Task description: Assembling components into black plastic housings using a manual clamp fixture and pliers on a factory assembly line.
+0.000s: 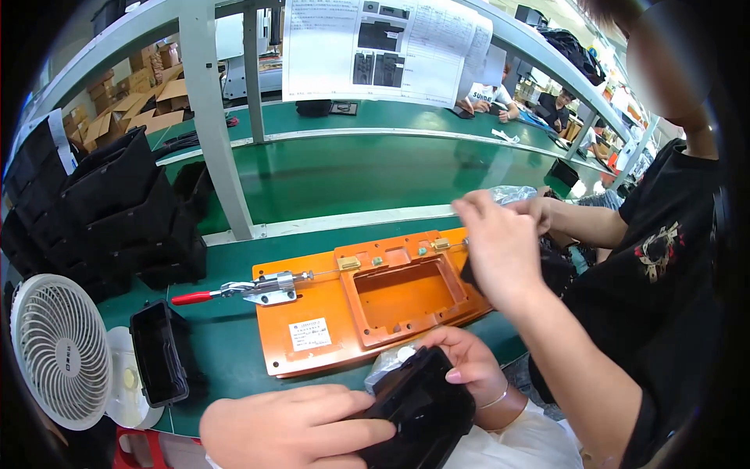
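Observation:
A glossy black plastic housing (426,414) is held low in front of me, tilted, between both hands. My right hand (473,366), a thin bracelet at its wrist, grips the upper right corner with thumb and fingers. From the left, my left hand (293,426) has its fingers closed over the near left edge. Just beyond lies an orange jig (297,273) with a rectangular recess. A toggle clamp (269,289) with a red handle is mounted on the jig's left side. Part of a clear plastic bag (383,367) shows behind the housing.
A co-worker's hand (504,250) reaches over the jig's right end, near another black part. Stacked black bins (117,203) stand at left. Below them are a white fan (62,356) and a black box (160,352). A metal frame (211,117) carries a paper sheet (328,55).

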`<action>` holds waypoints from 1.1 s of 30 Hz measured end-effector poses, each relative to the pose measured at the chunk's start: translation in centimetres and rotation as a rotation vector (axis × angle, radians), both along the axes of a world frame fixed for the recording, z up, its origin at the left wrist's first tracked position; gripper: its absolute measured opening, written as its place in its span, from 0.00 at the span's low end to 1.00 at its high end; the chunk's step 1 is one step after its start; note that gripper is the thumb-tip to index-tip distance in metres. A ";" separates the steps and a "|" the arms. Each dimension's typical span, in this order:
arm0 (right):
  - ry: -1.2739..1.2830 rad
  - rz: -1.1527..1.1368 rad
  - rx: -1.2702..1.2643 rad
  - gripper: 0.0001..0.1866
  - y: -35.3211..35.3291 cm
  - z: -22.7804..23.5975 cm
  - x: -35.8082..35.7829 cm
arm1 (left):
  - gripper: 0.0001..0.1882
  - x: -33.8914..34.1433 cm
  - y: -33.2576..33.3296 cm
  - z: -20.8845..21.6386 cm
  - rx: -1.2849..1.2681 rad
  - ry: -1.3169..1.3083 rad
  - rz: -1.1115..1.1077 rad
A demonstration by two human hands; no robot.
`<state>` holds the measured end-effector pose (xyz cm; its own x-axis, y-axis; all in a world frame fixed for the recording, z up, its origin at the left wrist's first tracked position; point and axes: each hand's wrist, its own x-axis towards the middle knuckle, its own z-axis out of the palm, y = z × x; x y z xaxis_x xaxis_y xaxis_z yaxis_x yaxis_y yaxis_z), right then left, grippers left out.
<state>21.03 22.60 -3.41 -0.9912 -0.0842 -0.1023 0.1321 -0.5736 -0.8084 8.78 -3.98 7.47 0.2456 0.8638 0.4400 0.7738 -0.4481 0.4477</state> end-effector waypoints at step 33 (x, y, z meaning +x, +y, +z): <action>0.595 0.548 1.106 0.19 -5.3 -2.8 -5.1 | 0.15 -7.1 -10.2 -1.5 0.153 -0.182 -0.123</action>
<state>15.92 17.34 -6.18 -0.7751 -0.6295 0.0544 -0.3942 0.4146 -0.8202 1.69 -14.16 5.94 0.2497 0.7523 0.6097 0.6221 -0.6071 0.4944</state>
